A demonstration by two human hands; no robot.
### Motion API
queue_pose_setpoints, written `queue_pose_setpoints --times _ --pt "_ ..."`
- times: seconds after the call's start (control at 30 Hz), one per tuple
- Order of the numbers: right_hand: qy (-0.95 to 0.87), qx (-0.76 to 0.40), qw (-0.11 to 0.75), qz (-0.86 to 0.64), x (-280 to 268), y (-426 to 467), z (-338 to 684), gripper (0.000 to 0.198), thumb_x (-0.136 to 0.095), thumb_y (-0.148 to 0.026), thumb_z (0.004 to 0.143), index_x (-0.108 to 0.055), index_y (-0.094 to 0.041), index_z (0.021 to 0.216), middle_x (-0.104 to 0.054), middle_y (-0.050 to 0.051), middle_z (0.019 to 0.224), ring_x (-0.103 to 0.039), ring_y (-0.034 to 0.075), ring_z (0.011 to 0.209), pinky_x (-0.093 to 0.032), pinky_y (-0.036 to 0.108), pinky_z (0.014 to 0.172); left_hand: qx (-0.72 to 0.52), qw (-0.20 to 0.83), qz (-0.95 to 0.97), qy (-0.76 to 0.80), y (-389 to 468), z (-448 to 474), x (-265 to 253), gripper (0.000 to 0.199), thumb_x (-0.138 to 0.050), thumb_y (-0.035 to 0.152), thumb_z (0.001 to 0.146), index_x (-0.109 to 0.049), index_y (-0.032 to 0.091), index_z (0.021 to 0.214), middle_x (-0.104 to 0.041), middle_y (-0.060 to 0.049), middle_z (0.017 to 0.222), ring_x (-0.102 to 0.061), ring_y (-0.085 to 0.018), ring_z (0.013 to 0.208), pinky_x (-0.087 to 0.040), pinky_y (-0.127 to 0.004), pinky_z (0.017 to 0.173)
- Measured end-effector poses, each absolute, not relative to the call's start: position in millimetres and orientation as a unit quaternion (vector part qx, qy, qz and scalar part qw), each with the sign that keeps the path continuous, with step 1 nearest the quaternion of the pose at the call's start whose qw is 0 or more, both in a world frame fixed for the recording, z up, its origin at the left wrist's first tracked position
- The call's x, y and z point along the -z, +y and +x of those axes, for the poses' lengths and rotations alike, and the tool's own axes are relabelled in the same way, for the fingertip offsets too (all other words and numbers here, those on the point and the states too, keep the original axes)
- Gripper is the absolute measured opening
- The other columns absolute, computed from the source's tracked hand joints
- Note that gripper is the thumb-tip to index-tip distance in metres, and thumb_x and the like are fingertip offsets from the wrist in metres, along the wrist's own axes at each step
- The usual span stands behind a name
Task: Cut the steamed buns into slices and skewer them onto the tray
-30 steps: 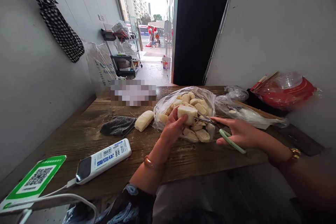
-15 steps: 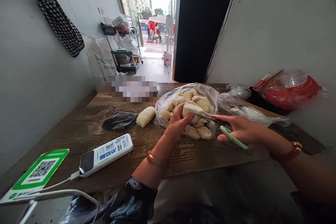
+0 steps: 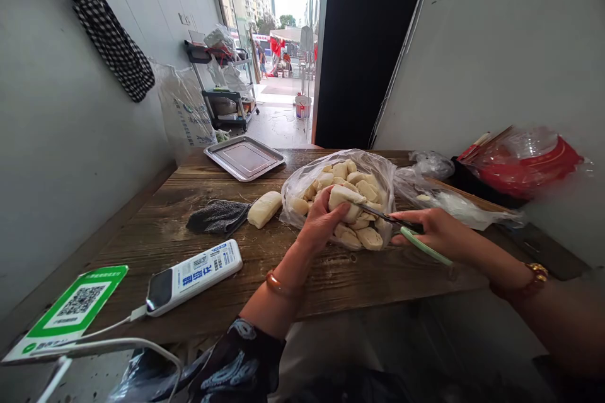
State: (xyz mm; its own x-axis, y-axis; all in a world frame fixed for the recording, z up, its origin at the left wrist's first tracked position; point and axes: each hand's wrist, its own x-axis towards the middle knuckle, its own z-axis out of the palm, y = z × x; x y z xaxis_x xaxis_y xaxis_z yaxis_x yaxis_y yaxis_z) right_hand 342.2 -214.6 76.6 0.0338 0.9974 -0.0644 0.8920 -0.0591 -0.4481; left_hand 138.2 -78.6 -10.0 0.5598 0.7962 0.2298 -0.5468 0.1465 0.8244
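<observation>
Between the thumb and fingers of my left hand (image 3: 322,219) is a white steamed bun (image 3: 343,196), held above an open clear plastic bag (image 3: 293,181). My right hand (image 3: 439,234) grips scissors with pale green handles (image 3: 428,248). Their blades point left and meet the right end of the bun; whether they have cut into it is too small to tell. Several cut bun pieces (image 3: 369,238) fill the bag below. Another steamed bun (image 3: 264,209) lies on the wooden table, just left of the bag.
A dark grey cloth (image 3: 217,217) lies beside the loose bun. Behind them is a metal tray (image 3: 222,157). A white power bank (image 3: 208,271) with a cable and a green QR card (image 3: 78,302) sit at the front left. Plastic bags (image 3: 463,206) and a red bundle (image 3: 520,167) occupy the right side.
My right hand has closed further on the scissors, bringing the green handles closer in. The left hand holds the bun in nearly the same place.
</observation>
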Motion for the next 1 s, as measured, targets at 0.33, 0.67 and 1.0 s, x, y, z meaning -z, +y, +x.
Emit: queue_pose_setpoints --times 0.33,0.67,1.0 --pt "-0.669 -0.194 0.16 -0.699 -82.2 -216.2 340.9 0.073 -0.07 -0.06 0.079 -0.065 -0.021 0.14 -0.079 0.005 0.097 -0.069 0.027 0.08 -0.052 0.033 0.068 -0.402 0.808 0.417 0.107 -77.9 136.0 5.5 0.054 -0.091 0.044 0.064 -0.071 0.016 0.105 -0.072 -0.004 0.096 -0.064 -0.015 0.083 -0.053 -0.027 0.077" --pt "-0.668 -0.242 0.153 -0.686 -85.6 -216.4 333.6 0.089 -0.074 -0.055 0.073 -0.053 -0.014 0.149 -0.076 0.01 0.113 -0.071 0.03 0.093 -0.055 0.037 0.081 -0.406 0.772 0.47 0.133 -81.5 135.8 4.6 0.053 -0.09 0.045 0.066 -0.073 0.015 0.106 -0.074 -0.006 0.096 -0.065 -0.018 0.085 -0.051 -0.029 0.079" --pt "-0.704 -0.201 0.169 -0.66 -75.4 -202.9 334.3 0.078 -0.076 -0.053 0.076 -0.061 -0.018 0.143 -0.079 0.008 0.11 -0.072 0.029 0.094 -0.055 0.036 0.082 -0.397 0.75 0.505 0.155 -79.4 134.9 7.6 0.05 -0.088 0.047 0.066 -0.074 0.015 0.103 -0.073 -0.005 0.094 -0.064 -0.019 0.084 -0.051 -0.03 0.078"
